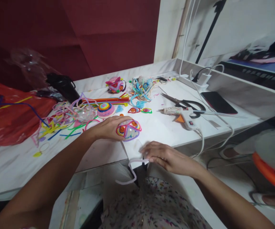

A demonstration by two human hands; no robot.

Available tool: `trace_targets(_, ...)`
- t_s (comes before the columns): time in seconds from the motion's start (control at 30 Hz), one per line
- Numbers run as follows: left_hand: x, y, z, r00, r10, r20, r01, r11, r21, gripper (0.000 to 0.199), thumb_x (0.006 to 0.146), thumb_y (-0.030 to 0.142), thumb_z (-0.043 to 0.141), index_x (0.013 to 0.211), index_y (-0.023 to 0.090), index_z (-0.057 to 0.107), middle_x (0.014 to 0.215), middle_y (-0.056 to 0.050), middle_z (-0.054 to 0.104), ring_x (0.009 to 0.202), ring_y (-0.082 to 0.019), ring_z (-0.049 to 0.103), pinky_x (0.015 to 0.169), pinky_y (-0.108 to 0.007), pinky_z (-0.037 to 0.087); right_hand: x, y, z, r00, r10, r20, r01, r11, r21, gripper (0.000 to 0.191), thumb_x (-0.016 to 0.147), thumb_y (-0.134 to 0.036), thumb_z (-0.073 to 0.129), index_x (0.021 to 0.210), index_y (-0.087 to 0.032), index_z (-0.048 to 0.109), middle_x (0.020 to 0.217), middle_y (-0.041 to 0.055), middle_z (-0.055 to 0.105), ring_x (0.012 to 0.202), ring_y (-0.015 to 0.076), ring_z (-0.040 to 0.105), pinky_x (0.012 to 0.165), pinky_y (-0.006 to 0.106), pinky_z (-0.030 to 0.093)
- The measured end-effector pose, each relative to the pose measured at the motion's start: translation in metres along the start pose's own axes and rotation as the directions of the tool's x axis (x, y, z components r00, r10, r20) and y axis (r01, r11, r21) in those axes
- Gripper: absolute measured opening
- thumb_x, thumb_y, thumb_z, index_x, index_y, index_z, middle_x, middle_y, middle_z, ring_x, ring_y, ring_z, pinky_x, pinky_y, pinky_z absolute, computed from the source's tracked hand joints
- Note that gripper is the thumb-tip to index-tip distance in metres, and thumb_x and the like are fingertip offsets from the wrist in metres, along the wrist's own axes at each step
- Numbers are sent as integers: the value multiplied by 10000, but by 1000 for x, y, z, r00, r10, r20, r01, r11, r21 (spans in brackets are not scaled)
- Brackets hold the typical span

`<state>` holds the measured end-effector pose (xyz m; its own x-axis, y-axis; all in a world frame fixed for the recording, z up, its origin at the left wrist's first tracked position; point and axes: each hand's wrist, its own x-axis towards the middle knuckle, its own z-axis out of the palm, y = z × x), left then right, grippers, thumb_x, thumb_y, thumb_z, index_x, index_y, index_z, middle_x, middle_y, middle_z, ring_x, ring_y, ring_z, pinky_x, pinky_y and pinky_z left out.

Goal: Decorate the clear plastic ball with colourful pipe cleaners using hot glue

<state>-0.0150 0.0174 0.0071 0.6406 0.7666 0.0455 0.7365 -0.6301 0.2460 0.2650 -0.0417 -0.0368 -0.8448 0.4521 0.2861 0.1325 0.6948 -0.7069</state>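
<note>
My left hand (110,127) is wrapped round the side of a clear ball (130,133) near the table's front edge. Colourful pipe cleaner outlines form two eye shapes with orange centres on it. Between the thumb and fingers of my right hand (167,157) is the end of a pale lilac pipe cleaner (130,182), whose curved length hangs over my lap. A white sheet (135,149) lies below the ball, beside my right fingertips. Two loose eye-shaped pieces, one red-edged (134,110) and one green-edged (146,110), lie beyond the ball.
To the right lie a glue gun (190,121), black-handled scissors (187,103) and a phone (218,102). Loose pipe cleaners (73,128), a striped dome (105,109) and a red plastic bag (20,117) spread leftward. Another decorated ball (116,85) stands at the back. Cables hang off the table's edge.
</note>
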Motion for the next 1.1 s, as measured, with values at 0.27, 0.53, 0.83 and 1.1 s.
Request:
trace_targets(0.27, 11, -9, -15, 962, -262, 80, 274, 920, -281, 895, 601, 467, 768, 1400, 251, 429, 1261, -78, 618, 1143, -298, 590, 869, -356, 514, 16, 2, 13, 957, -19, -289, -20, 991, -133, 212, 975, -136, 392, 1079, -149, 577, 992, 111, 634, 894, 178, 611, 781, 305, 513)
trace_targets(0.53, 14, -12, -13, 937, -345, 55, 325, 803, -499, 968, 555, 390, 818, 1417, 259, 397, 1145, -96, 641, 1150, -291, 582, 855, -359, 513, 55, 0, 37, 982, -78, -170, 5, 920, -393, 224, 932, -91, 443, 1037, -146, 634, 1173, 149, 645, 990, 239, 591, 827, 360, 489)
trace_targets(0.83, 7, -6, -10, 881, -472, -34, 276, 571, -773, 951, 553, 318, 832, 1399, 216, 409, 887, -42, 656, 782, -193, 663, 736, -320, 524, 73, 10, 34, 672, 434, -601, -132, 868, 479, 132, 894, -295, 499, 893, -198, 588, 630, -52, 480, 535, 106, 408, 523, 227, 333)
trace_targets(1.1, 2, 2, -2, 866, -498, -37, 233, 467, -853, 1067, 572, 270, 827, 1468, 243, 249, 903, -25, 652, 799, -195, 679, 689, -291, 525, 97, 15, 34, 601, 441, -666, -75, 861, 503, 194, 768, -322, 672, 884, -170, 634, 567, -72, 471, 487, 91, 393, 512, 233, 313)
